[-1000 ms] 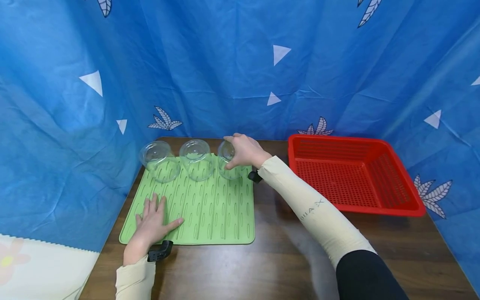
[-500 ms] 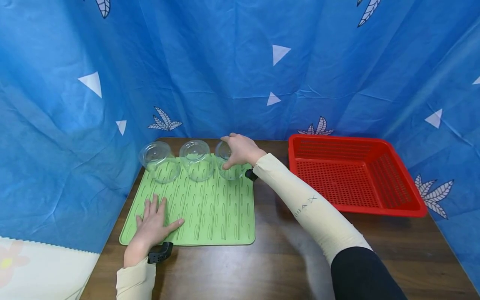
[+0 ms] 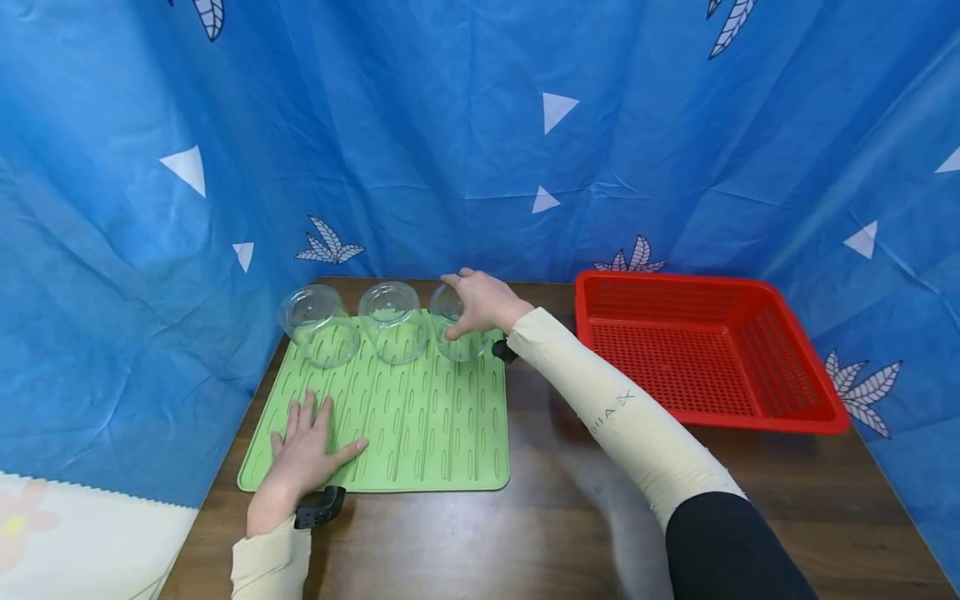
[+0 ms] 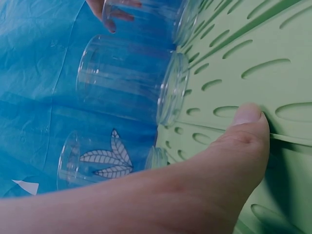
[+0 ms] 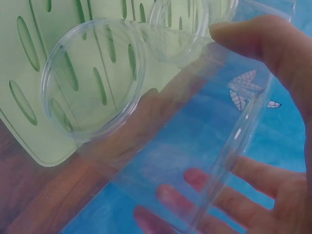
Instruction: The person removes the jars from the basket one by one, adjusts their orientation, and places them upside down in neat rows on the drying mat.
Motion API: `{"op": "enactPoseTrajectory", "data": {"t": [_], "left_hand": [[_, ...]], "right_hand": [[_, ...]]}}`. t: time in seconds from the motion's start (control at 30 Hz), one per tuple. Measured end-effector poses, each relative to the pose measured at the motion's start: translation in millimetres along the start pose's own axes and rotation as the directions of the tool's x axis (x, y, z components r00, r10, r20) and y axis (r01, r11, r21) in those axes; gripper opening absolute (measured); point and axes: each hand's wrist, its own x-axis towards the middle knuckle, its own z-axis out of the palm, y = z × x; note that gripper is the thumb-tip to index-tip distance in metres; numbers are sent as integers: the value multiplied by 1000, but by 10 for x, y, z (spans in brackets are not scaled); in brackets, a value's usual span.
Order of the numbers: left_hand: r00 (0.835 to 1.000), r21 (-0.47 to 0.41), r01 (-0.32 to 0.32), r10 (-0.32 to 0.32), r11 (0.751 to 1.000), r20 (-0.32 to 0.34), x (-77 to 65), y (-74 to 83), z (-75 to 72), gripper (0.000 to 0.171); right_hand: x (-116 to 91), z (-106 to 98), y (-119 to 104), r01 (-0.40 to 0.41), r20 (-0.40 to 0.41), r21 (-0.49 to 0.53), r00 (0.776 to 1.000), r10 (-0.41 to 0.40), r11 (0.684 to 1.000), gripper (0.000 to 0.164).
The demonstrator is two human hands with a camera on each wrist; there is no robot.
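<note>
Three clear plastic jars stand mouth down in a row along the far edge of a green ribbed mat (image 3: 420, 417). At the right end of the row, my right hand (image 3: 487, 302) holds a jar (image 3: 463, 347) by its upper part. The right wrist view shows the thumb on one side of this jar (image 5: 161, 129) and the fingers on the other. Beside it are the middle jar (image 3: 395, 329) and the left jar (image 3: 322, 333). My left hand (image 3: 302, 458) rests with spread fingers on the mat's near left part, apart from the jars.
A red plastic basket (image 3: 675, 422) with perforated sides stands on the brown wooden table (image 3: 465, 542) to the right of the mat. Blue patterned cloth (image 3: 465, 150) hangs behind the table and at both sides.
My right hand and the right-hand jar have shifted slightly left, closer to the middle jar, and then stayed in place. The left hand has kept its place on the mat.
</note>
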Motion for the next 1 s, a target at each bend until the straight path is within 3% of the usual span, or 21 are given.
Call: {"op": "enactPoseTrajectory", "data": {"t": [0.2, 0.47, 0.73, 1.0], "left_hand": [[1000, 2, 6, -6, 1000, 3, 13, -4, 9, 112], [1000, -2, 9, -9, 1000, 6, 34, 1, -22, 111], [999, 2, -12, 12, 1000, -47, 43, 32, -44, 104], [991, 10, -63, 64, 998, -120, 46, 181, -126, 98]], "right_hand": [[-20, -12, 1, 0, 13, 0, 1000, 0, 1000, 118], [-138, -58, 39, 3, -11, 118, 1000, -2, 993, 123], [-362, -123, 82, 54, -147, 145, 989, -33, 988, 112], [-672, -143, 187, 110, -307, 126, 949, -67, 986, 93]]}}
